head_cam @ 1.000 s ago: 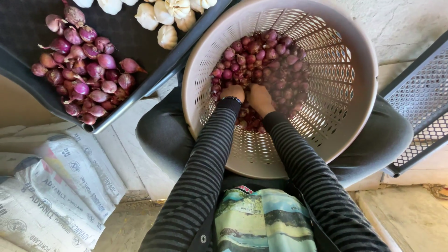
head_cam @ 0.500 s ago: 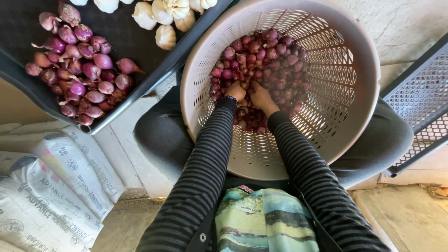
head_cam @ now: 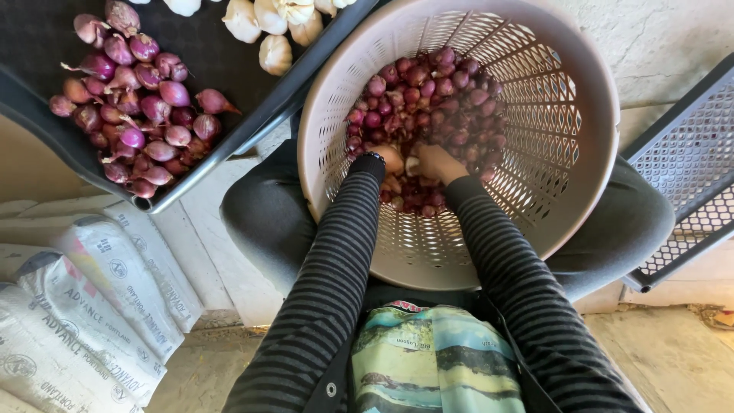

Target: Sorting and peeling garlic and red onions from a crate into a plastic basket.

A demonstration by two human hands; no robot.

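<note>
A round beige perforated basket (head_cam: 581, 115) rests between my knees and holds a pile of small purple shallots (head_cam: 428, 92). Both striped sleeves reach down into it. My left hand (head_cam: 391, 160) and my right hand (head_cam: 437, 162) are side by side in the pile, fingers buried among the bulbs. A pale bulb shows between the two hands; whether either hand grips it is hidden.
A black tray (head_cam: 229, 145) at the upper left carries a heap of larger shallots (head_cam: 134, 99) and several white garlic bulbs (head_cam: 267, 23). Grey printed sacks (head_cam: 84, 306) lie at the lower left. A black mesh rack (head_cam: 680, 176) stands at the right.
The view has shifted slightly, with the tray and basket sliding a little down and left in frame. Both hands stay in the shallot pile, fingers shuffling slightly.
</note>
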